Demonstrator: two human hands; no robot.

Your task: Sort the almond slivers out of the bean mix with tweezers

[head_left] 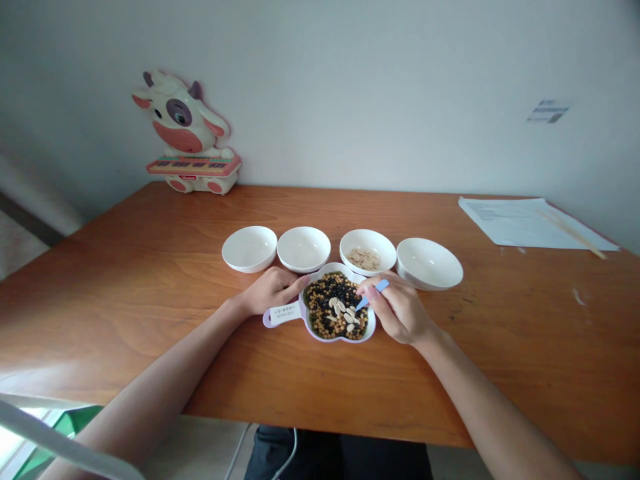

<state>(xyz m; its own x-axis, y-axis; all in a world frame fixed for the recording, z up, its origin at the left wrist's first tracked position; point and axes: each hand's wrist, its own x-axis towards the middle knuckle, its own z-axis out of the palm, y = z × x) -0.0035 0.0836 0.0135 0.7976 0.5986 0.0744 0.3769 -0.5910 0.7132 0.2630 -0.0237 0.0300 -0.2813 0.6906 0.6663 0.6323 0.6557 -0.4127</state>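
Note:
A flower-shaped lilac dish (325,338) with a labelled handle stands before me, full of black and yellowish beans, with greenish ones along its edge. Several pale peanuts (341,308) lie on top. My left hand (273,291) holds the dish's left rim, thumb on the edge, other fingers curled and partly hidden. Pinched in my right hand (400,308) are light blue plastic tweezers (374,293), pointing down left at the peanuts. Their tips are too small to make out. Just behind, a white bowl (367,235) contains flat pale seeds (363,259).
Three more white bowls stand in the row: one far left (249,240), one beside it (303,241), one at the right end (434,257). A cow-shaped toy keyboard (193,167) leans at the back left. Papers (520,223) with chopsticks (575,233) lie back right on the wooden table (150,267).

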